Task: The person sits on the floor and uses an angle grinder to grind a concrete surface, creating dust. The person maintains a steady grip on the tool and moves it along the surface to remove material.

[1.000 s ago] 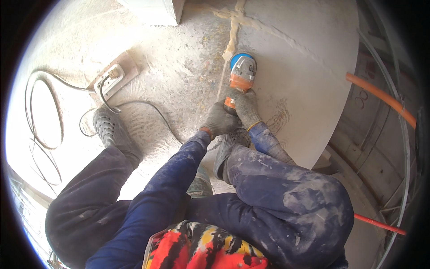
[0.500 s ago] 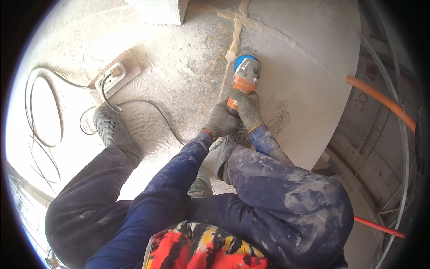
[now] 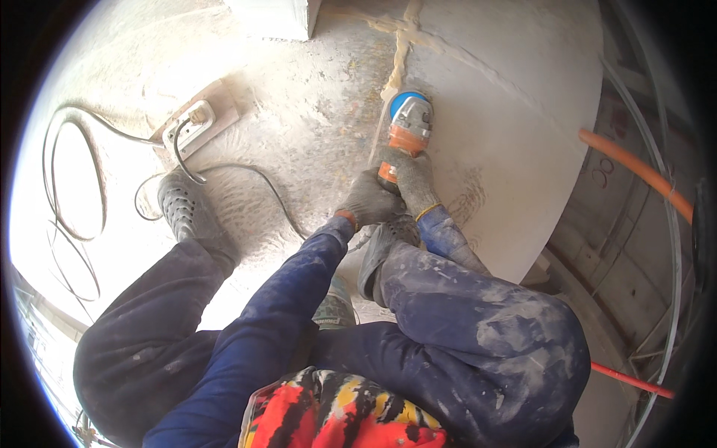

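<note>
An orange and grey angle grinder with a blue disc rests against the pale, dusty surface. Both of my hands wear grey knit gloves and hold the tool. My right hand wraps around its orange body from the right. At the rear end, my left hand is closed on the grinder, its fingertips partly hidden. Just beyond the disc runs a raised tan strip of filler, which crosses another strip farther off. A thin line continues from it toward me, left of the grinder.
A power strip on a board lies at the left, with a black cable looping around it. My shoes stand on the dusty surface. A white block is at the far side. Past the curved right edge are an orange pipe and grey conduit.
The view has shifted slightly. My hands keep the same grip, and the grinder stays almost in place beside the near end of the tan strip.
</note>
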`<state>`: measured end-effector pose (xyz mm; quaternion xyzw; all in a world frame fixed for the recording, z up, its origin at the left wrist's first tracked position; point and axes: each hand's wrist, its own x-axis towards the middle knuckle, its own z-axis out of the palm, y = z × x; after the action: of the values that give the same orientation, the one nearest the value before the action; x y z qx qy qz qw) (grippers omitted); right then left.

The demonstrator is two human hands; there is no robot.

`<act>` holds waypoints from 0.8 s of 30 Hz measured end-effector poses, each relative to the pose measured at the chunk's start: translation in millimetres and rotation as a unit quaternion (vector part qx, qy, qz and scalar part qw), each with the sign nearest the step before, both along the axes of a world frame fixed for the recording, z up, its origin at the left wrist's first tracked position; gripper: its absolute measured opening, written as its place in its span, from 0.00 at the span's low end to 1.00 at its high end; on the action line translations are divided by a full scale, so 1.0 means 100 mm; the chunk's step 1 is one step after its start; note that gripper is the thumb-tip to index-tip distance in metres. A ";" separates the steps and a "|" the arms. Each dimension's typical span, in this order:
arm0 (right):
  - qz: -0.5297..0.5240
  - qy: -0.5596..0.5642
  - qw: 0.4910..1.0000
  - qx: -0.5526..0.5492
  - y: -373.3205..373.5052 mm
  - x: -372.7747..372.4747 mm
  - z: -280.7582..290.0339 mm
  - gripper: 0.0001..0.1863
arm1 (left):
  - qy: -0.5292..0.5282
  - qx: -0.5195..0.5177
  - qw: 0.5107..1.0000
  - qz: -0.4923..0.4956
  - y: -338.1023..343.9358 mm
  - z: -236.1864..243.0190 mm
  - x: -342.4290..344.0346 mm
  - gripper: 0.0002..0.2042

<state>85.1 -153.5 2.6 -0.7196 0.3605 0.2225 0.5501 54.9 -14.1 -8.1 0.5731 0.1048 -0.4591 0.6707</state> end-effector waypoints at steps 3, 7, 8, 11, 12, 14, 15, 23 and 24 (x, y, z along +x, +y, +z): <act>-0.017 0.000 1.000 -0.010 -0.09 -0.03 -0.03 0.25 | 0.004 0.020 1.000 -0.007 -0.07 0.07 0.01 0.26; -0.027 -0.023 0.999 -0.019 -0.13 -0.04 -0.01 0.24 | -0.031 0.038 0.999 -0.007 -0.09 0.13 0.03 0.25; -0.018 -0.044 0.999 0.002 -0.12 -0.03 0.01 0.24 | -0.026 0.032 0.999 0.014 -0.11 0.14 0.02 0.25; -0.015 -0.041 0.999 0.013 -0.06 0.00 0.05 0.27 | -0.022 0.025 0.998 0.059 -0.13 0.13 0.00 0.25; -0.011 -0.033 0.999 0.018 -0.04 0.02 0.06 0.27 | -0.019 0.026 0.998 0.056 -0.12 0.11 0.00 0.25; 0.003 -0.009 1.000 0.020 0.00 0.06 0.05 0.29 | -0.023 0.037 0.998 0.051 -0.11 0.08 -0.01 0.25; 0.012 0.007 1.000 0.017 0.02 0.08 0.04 0.29 | -0.030 0.045 0.997 0.049 -0.09 0.07 -0.01 0.25; 0.051 0.026 0.998 0.009 0.06 0.09 -0.04 0.28 | -0.026 0.056 0.998 0.031 0.04 0.02 0.04 0.23; 0.057 0.033 0.998 0.007 0.05 0.08 -0.04 0.28 | -0.009 0.063 0.998 0.013 0.05 0.03 0.06 0.23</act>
<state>93.3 -148.1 -1.9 -0.7276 0.3354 0.2797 0.5290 60.4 -9.0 -5.4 0.6167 0.1354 -0.4376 0.6401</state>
